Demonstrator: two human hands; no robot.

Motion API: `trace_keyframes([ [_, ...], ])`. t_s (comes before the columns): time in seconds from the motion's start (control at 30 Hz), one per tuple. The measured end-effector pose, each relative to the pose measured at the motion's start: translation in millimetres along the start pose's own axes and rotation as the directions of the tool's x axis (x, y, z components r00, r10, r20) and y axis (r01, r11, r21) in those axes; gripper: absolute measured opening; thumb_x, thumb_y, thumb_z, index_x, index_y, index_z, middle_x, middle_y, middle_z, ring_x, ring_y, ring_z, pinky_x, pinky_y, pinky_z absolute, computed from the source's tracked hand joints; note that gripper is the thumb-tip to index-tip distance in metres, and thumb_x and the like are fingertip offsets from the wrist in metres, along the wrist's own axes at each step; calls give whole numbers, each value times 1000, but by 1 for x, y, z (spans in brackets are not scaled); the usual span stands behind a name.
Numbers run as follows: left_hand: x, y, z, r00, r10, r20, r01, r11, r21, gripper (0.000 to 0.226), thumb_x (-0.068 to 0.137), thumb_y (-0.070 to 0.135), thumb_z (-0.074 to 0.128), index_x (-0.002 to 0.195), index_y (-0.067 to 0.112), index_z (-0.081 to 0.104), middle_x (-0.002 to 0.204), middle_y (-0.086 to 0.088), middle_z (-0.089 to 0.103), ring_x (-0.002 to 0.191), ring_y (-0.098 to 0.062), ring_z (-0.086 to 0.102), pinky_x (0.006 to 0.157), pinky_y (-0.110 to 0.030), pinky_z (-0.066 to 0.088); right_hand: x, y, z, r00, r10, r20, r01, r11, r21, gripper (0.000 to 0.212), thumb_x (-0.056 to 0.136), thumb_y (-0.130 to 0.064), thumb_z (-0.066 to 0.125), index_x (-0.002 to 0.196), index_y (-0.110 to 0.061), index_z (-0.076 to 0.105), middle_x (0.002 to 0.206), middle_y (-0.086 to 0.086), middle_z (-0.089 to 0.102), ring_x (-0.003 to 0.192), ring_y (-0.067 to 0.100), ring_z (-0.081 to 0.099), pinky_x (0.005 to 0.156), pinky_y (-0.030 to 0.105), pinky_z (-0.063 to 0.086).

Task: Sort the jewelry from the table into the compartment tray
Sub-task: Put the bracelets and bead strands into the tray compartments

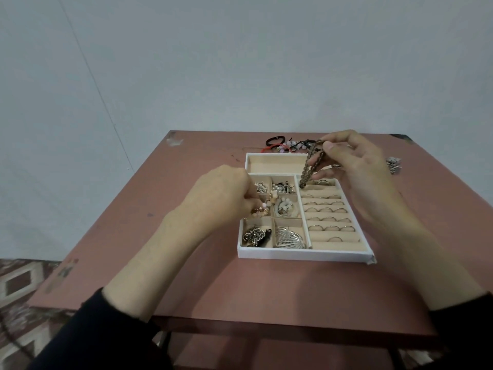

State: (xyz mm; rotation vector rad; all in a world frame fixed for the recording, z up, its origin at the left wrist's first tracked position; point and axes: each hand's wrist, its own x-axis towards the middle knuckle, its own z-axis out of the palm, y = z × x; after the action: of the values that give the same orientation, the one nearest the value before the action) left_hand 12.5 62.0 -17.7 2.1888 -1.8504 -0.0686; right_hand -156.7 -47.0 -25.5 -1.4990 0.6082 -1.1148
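A white compartment tray (304, 255) with beige lining sits mid-table. My left hand (221, 193) pinches a peach and pink bead bracelet (262, 208) over the tray's left middle compartment. My right hand (354, 161) pinches a dark brown bead bracelet (310, 166), which hangs down over the tray's upper part. Several rings (325, 209) stand in the ring rows on the right. A silver chain (252, 235) and a silver leaf piece (289, 237) fill the front compartments. The long rear compartment (274, 164) holds nothing I can see.
Loose bracelets and cords (285, 144) lie on the pink table (266, 287) behind the tray. A silver piece (394, 165) lies at the far right, partly hidden by my right hand. A patterned rug (21, 284) covers the floor at the left.
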Motion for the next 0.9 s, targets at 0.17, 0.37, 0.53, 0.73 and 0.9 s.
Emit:
trace_keyframes([
  [0.17, 6, -1, 3, 999, 6, -31, -10, 995, -101, 7, 77, 17, 71, 81, 23, 70, 81, 6, 67, 69, -11, 55, 63, -26, 41, 0, 0, 0, 1000, 1, -4, -1, 1000, 10, 12, 94, -5, 49, 93, -9, 60, 71, 5, 67, 75, 23, 64, 66, 34, 56],
  [0.37, 11, -9, -9, 996, 85, 25, -77, 973, -220, 13, 78, 33, 72, 81, 20, 71, 77, 7, 68, 71, -4, 57, 66, -20, 44, 0, 0, -1, 1000, 4, 3, -4, 1000, 1, 11, 94, -6, 50, 93, -9, 60, 73, 7, 67, 75, 23, 64, 67, 34, 56],
  [0.53, 5, -21, -34, 944, 184, 274, -121, 965, -231, 47, 67, 45, 77, 110, 44, 61, 104, 22, 60, 96, -1, 52, 71, -16, 38, 0, 0, -1, 1000, 7, -3, -7, 1000, -9, 11, 94, -6, 50, 93, -9, 60, 75, 10, 67, 71, 23, 63, 65, 31, 57],
  [0.73, 17, -11, -31, 876, 290, 386, -255, 957, -140, 64, 73, 26, 77, 127, 45, 50, 108, 40, 47, 85, 25, 39, 75, 5, 29, 0, 0, -2, 1000, 11, -4, -11, 1000, -19, 10, 94, -6, 50, 95, -9, 59, 76, 11, 67, 71, 25, 63, 65, 31, 56],
  [0.9, 24, -16, -27, 909, 324, 264, -290, 944, -158, 39, 71, 25, 78, 105, 42, 68, 103, 19, 66, 88, 7, 53, 73, -13, 41, 1, 0, -2, 1000, 7, 1, -7, 1000, -1, 10, 93, -6, 50, 95, -8, 59, 76, 11, 66, 73, 24, 64, 63, 29, 56],
])
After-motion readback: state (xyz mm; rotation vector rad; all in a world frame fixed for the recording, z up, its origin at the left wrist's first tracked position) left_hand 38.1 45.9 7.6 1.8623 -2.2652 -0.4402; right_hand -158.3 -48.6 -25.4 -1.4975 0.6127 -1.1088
